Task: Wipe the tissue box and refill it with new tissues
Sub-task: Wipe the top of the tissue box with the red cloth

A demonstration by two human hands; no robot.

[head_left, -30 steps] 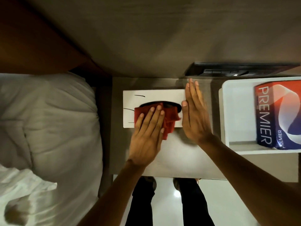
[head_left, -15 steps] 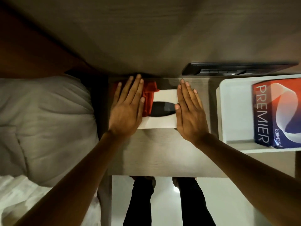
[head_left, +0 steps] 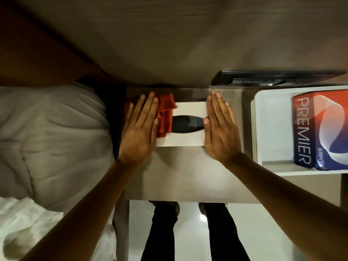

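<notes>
A white tissue box [head_left: 188, 108] with a dark oval slot lies on the bedside table [head_left: 184, 178]. My left hand [head_left: 139, 129] presses flat on a red cloth [head_left: 165, 117] over the box's left end, fingers together and extended. My right hand [head_left: 219, 129] lies flat against the box's right end, holding it steady. A new pack of tissues [head_left: 320, 132], red, white and blue and marked PREMIER, stands in a white tray [head_left: 271, 129] to the right.
A bed with white pillow and duvet [head_left: 52, 140] borders the table on the left. A dark panel with buttons [head_left: 273, 78] sits on the wall behind the tray. My legs and feet [head_left: 192, 232] stand on a glossy floor below the table edge.
My left hand has swept the red cloth from the middle of the box top to its left end. My right hand stays at the right end.
</notes>
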